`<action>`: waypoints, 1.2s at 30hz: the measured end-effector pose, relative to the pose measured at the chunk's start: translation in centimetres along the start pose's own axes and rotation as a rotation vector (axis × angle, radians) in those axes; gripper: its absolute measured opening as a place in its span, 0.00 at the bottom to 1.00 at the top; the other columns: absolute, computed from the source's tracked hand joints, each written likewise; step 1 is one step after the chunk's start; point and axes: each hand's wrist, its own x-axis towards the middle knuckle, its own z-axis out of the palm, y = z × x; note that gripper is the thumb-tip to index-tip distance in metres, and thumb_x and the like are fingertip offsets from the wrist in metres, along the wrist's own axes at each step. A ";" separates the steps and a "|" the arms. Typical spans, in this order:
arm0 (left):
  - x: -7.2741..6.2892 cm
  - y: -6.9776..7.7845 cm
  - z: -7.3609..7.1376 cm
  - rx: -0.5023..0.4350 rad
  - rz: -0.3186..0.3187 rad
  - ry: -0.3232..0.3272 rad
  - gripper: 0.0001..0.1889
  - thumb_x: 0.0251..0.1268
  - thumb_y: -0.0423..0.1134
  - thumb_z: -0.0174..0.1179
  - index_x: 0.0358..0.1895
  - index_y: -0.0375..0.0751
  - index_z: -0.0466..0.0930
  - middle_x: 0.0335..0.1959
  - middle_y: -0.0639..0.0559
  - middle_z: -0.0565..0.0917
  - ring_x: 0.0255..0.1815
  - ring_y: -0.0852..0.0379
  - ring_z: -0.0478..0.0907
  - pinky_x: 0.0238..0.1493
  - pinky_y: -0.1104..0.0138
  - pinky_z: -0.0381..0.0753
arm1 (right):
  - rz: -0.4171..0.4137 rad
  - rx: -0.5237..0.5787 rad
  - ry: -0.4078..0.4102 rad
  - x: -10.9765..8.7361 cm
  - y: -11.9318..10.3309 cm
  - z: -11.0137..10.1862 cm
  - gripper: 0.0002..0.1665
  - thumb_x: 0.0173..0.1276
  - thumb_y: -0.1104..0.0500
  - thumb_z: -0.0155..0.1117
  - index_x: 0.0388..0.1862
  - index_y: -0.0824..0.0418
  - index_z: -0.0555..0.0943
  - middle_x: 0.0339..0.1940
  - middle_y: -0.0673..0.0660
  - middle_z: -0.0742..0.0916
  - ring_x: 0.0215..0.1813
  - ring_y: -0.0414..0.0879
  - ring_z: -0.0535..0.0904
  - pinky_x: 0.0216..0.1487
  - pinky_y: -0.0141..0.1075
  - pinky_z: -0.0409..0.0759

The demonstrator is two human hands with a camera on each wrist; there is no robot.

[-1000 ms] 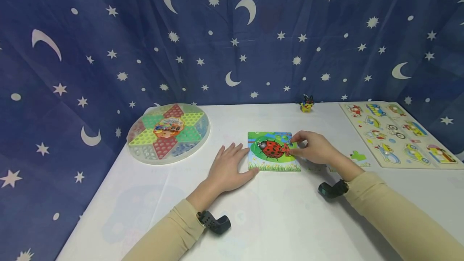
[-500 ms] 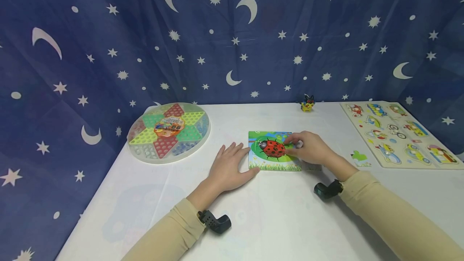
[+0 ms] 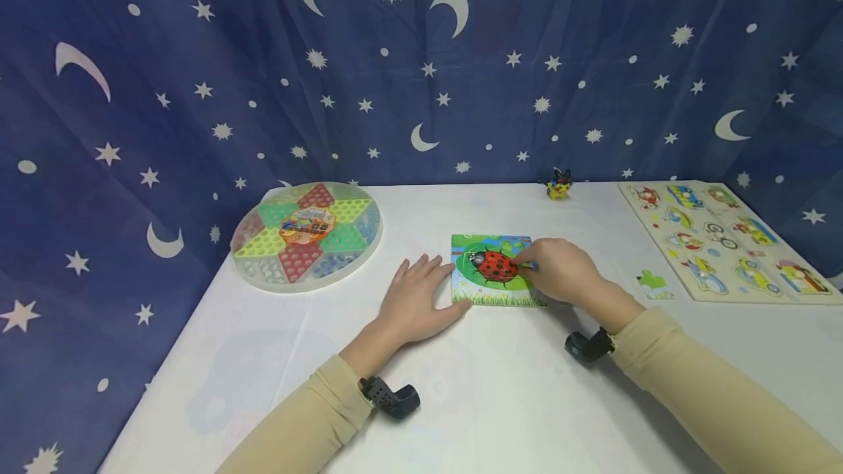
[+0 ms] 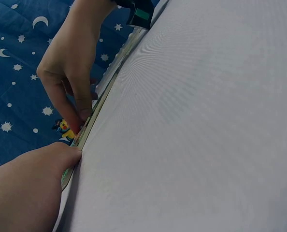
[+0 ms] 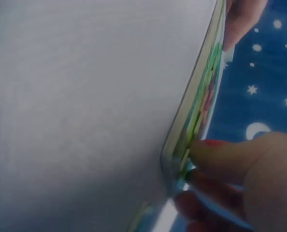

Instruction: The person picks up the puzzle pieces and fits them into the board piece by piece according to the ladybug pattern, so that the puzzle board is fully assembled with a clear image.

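A square ladybug jigsaw puzzle (image 3: 495, 267) lies flat on the white table, its red ladybug on a green background. My left hand (image 3: 416, 300) rests spread on the table, with fingertips and thumb against the puzzle's left side and lower left corner. Over the puzzle's right side, my right hand (image 3: 563, 273) pinches a small puzzle piece (image 3: 529, 265) that shows a blue and green edge. Much of that side is covered by the hand. In the right wrist view, the right thumb (image 5: 221, 157) is close against the puzzle's edge. A loose green puzzle piece (image 3: 653, 282) lies to the right.
At the left stands a round Chinese checkers board (image 3: 306, 236) under a clear cover. A wooden vehicle peg puzzle (image 3: 731, 240) lies at the far right. Near the back edge is a small yellow and black toy figure (image 3: 559, 185). A starry blue cloth (image 3: 395, 93) hangs behind.
My right hand has set a red piece at the ladybug's rear and now holds another piece there. A loose piece beside that hand is no longer visible. The left hand has stayed put.
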 end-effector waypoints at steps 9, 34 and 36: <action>0.1 -0.1 -0.1 -0.001 -0.008 -0.016 0.41 0.67 0.70 0.53 0.75 0.47 0.70 0.77 0.46 0.67 0.81 0.45 0.56 0.80 0.48 0.44 | -0.039 -0.089 -0.008 0.1 -0.3 0.1 0.13 0.68 0.63 0.71 0.50 0.56 0.91 0.50 0.59 0.90 0.52 0.59 0.85 0.41 0.53 0.86; 0.2 0.0 0.0 0.006 -0.006 -0.016 0.40 0.67 0.70 0.54 0.75 0.48 0.71 0.77 0.46 0.68 0.80 0.45 0.56 0.80 0.47 0.45 | 0.039 0.214 -0.104 -2.1 6.4 -1.9 0.08 0.74 0.56 0.66 0.41 0.59 0.86 0.37 0.50 0.87 0.32 0.43 0.77 0.33 0.39 0.76; 0.1 0.0 0.0 0.005 -0.008 -0.016 0.40 0.67 0.70 0.54 0.75 0.48 0.71 0.77 0.46 0.68 0.80 0.45 0.56 0.80 0.48 0.45 | 0.033 0.217 -0.137 -2.3 6.8 -2.2 0.07 0.74 0.57 0.66 0.42 0.59 0.86 0.37 0.50 0.86 0.33 0.44 0.77 0.33 0.39 0.76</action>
